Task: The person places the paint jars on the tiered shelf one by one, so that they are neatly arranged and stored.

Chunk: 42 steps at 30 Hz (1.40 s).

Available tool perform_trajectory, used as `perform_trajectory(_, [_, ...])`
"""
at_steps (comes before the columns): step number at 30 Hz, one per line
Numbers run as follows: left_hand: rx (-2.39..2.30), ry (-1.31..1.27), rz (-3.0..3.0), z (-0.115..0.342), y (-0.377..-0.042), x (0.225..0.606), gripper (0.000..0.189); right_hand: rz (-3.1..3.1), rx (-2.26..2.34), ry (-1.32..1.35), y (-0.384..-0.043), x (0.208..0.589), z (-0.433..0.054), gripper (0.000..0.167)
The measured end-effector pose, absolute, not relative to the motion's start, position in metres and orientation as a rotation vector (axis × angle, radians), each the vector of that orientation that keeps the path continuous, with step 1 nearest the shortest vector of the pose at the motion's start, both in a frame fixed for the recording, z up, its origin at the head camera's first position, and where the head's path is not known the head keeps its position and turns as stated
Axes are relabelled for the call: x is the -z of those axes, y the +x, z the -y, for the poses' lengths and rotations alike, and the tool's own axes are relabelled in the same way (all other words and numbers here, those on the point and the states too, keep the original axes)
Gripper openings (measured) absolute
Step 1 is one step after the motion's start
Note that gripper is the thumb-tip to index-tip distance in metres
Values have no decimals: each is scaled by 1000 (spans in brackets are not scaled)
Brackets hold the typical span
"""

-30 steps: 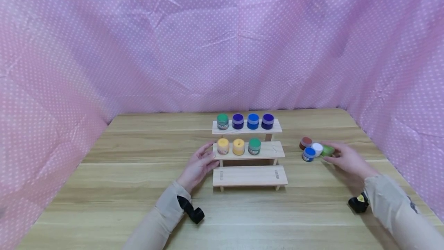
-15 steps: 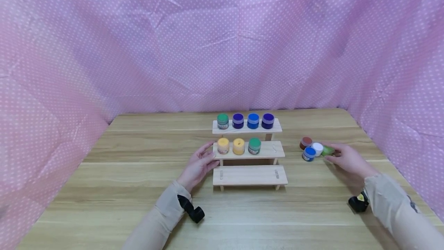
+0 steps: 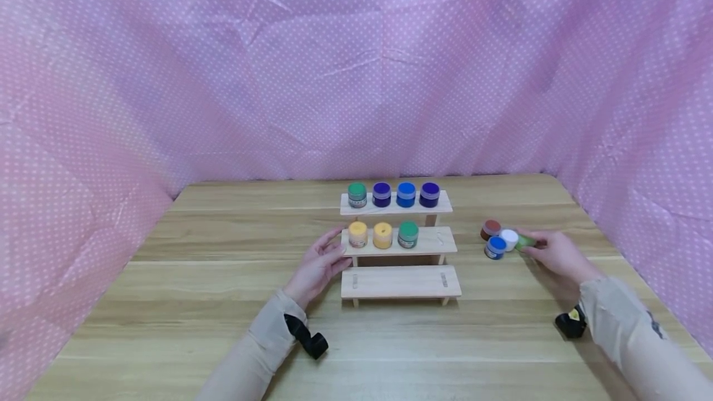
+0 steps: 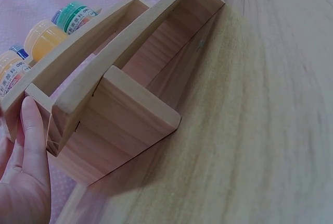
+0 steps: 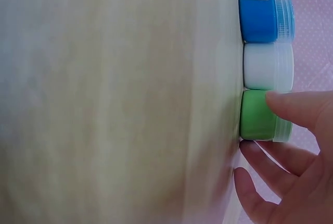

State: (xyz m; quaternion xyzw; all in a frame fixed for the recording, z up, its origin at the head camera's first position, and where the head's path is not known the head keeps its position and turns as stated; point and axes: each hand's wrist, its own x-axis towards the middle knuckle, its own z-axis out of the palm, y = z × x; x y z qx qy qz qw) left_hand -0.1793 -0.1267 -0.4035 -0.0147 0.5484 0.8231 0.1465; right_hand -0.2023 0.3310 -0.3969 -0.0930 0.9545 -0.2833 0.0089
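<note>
A wooden three-tier display stand (image 3: 401,282) stands mid-table. My left hand (image 3: 317,265) grips the left end of its middle tier, and the thumb (image 4: 32,122) lies against the wood in the left wrist view. To the right, my right hand (image 3: 562,257) pinches a light green paint jar (image 5: 257,114) between thumb and fingers; the jar stands on the table. Touching it is a white paint jar (image 5: 265,66), followed by a blue paint jar (image 5: 258,18). A brown paint jar (image 3: 491,230) sits behind the blue one in the head view.
On the top tier stand a green jar (image 3: 358,195), a blue jar (image 3: 406,195) and two purple ones. The middle tier bears two yellow jars (image 3: 382,236) and a green jar (image 3: 408,235). A pink dotted cloth (image 3: 356,79) hangs behind the table (image 3: 223,228).
My right hand has drawn its fingers in closer round the light green jar, and its wrist has shifted slightly left. The left hand and the stand look the same.
</note>
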Motion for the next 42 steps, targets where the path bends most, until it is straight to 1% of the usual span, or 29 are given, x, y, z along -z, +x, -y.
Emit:
perform_trajectory(5, [-2375,-60,-1577,126,-179,402,58,-2954,941,-249,-203,396,-335,45])
perform_trajectory(12, [-2375,-60,-1594,126,-178,405,59,-2864,950,-171,-207,394,-341,50])
perform_trajectory(16, [-2374,-59,-1596,126,-177,404,59,-2867,918,-174,-210,393,-342,49])
perform_trajectory(22, [-2373,-52,-1587,126,-177,403,59,-2935,847,-220,-212,395,-342,45])
perform_trajectory(30, [-2376,-45,-1585,126,-176,402,58,-3079,821,-339,-205,399,-342,41])
perform_trajectory(37, [-2377,-35,-1584,125,-178,401,58,-3085,984,-238,-198,395,-342,46])
perform_trajectory(42, [-2381,-36,-1570,125,-177,401,58,-3094,1081,-235,-191,392,-341,47])
